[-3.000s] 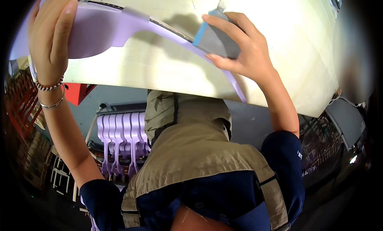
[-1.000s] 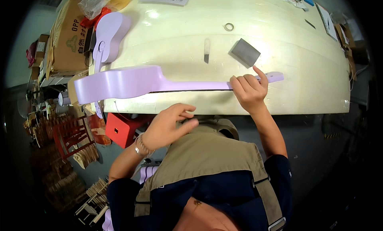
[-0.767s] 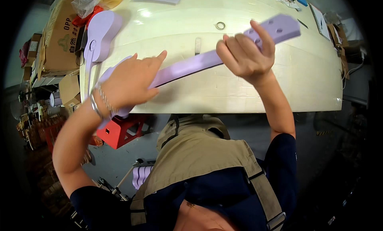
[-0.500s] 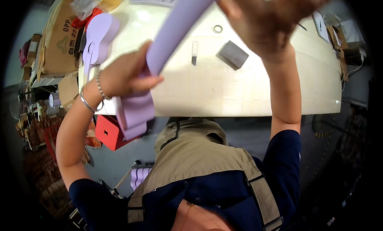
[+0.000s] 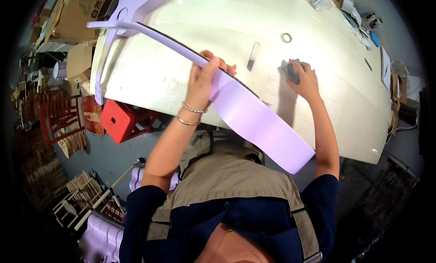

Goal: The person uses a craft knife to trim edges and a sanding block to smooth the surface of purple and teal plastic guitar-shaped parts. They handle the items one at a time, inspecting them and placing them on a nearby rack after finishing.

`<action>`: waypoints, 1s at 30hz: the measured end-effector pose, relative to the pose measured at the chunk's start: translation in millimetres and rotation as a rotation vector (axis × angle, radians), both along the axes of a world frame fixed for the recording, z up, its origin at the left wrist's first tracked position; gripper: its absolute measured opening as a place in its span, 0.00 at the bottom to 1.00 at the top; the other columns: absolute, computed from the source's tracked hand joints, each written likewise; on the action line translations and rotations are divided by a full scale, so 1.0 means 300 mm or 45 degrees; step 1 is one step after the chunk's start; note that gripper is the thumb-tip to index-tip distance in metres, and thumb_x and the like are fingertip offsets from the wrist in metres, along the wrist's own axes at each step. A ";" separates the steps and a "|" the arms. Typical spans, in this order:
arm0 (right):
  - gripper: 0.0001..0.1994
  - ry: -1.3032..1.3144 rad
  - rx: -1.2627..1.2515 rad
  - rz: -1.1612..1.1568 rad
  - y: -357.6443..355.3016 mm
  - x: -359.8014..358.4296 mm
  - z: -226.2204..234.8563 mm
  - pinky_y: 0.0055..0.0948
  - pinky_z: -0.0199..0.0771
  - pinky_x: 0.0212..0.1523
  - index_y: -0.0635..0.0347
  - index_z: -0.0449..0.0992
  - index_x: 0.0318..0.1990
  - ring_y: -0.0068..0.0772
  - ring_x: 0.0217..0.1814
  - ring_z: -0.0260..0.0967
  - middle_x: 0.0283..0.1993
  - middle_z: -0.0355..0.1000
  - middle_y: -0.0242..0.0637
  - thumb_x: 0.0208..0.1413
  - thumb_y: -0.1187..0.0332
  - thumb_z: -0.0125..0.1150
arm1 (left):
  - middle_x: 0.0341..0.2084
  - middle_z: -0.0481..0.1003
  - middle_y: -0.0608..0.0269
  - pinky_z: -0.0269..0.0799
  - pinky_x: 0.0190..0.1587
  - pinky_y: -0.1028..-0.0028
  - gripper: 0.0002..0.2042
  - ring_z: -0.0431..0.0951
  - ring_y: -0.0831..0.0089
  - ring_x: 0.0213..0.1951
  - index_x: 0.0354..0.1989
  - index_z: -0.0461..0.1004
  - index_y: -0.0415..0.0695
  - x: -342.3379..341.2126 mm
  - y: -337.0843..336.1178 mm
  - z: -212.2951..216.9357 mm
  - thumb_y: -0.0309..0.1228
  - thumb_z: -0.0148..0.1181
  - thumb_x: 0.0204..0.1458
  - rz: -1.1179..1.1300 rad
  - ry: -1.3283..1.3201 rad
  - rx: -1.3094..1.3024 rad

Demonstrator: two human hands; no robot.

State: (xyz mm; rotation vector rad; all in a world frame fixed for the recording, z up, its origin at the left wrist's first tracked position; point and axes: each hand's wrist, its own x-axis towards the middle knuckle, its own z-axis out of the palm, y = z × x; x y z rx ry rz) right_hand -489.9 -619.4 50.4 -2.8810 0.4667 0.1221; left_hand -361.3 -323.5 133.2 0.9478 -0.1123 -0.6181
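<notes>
My left hand [image 5: 202, 83] is closed round the neck of a pale purple ukulele [image 5: 259, 120], close to where the neck meets the body. The ukulele lies on its side in the air, its head to the far left and its rounded body slanting down past the table's front edge toward my right forearm. Farther right, my right hand [image 5: 307, 83] grips a small dark grey block [image 5: 292, 71] on the tabletop, thumb on one side and fingers over the other. A second purple ukulele [image 5: 147, 3] rests at the table's far left, its neck pointing toward me.
On the cream table [image 5: 168, 76] lie a small blade with a clear handle [image 5: 254, 55] and a tape ring [image 5: 286, 37]. A notebook [image 5: 385, 67] sits at the right edge, a cardboard box [image 5: 77, 17] at the left. Below stands a red stool [image 5: 119, 122].
The ukulele has swung from upright on the left to slanting across the table's front. My right hand has left its other end and come down onto the grey block.
</notes>
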 end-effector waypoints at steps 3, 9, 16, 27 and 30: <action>0.36 0.072 0.333 -0.187 0.046 0.048 0.087 0.45 0.70 0.51 0.33 0.62 0.59 0.49 0.51 0.68 0.55 0.59 0.46 0.38 0.60 0.69 | 0.24 0.68 0.64 0.64 0.56 0.51 0.10 0.74 0.65 0.32 0.40 0.60 0.46 -0.068 0.009 -0.159 0.34 0.52 0.55 0.003 0.183 -0.009; 0.25 -0.171 0.748 0.016 0.165 0.119 0.174 0.34 0.68 0.49 0.46 0.66 0.56 0.41 0.51 0.66 0.54 0.60 0.44 0.49 0.54 0.60 | 0.23 0.68 0.63 0.67 0.54 0.55 0.14 0.75 0.66 0.30 0.42 0.57 0.44 -0.107 0.019 -0.280 0.31 0.55 0.52 0.045 0.498 -0.111; 0.19 0.124 1.019 0.038 0.340 0.204 0.224 0.34 0.67 0.49 0.50 0.67 0.54 0.43 0.50 0.67 0.50 0.66 0.46 0.59 0.53 0.49 | 0.29 0.68 0.63 0.68 0.52 0.59 0.28 0.74 0.66 0.38 0.56 0.51 0.47 -0.125 0.045 -0.328 0.23 0.58 0.48 0.006 0.375 -0.125; 0.17 0.061 0.641 0.445 0.396 0.236 0.262 0.37 0.72 0.39 0.46 0.73 0.47 0.50 0.41 0.71 0.45 0.68 0.50 0.53 0.52 0.57 | 0.29 0.66 0.62 0.67 0.40 0.71 0.29 0.69 0.69 0.35 0.56 0.56 0.44 -0.126 0.020 -0.289 0.56 0.25 0.61 0.103 0.509 -0.024; 0.16 0.031 0.564 0.511 0.393 0.242 0.265 0.37 0.73 0.36 0.45 0.73 0.46 0.50 0.40 0.71 0.45 0.68 0.50 0.52 0.53 0.58 | 0.28 0.66 0.63 0.67 0.39 0.72 0.30 0.69 0.69 0.35 0.55 0.57 0.44 -0.125 0.016 -0.287 0.57 0.25 0.60 0.113 0.495 -0.004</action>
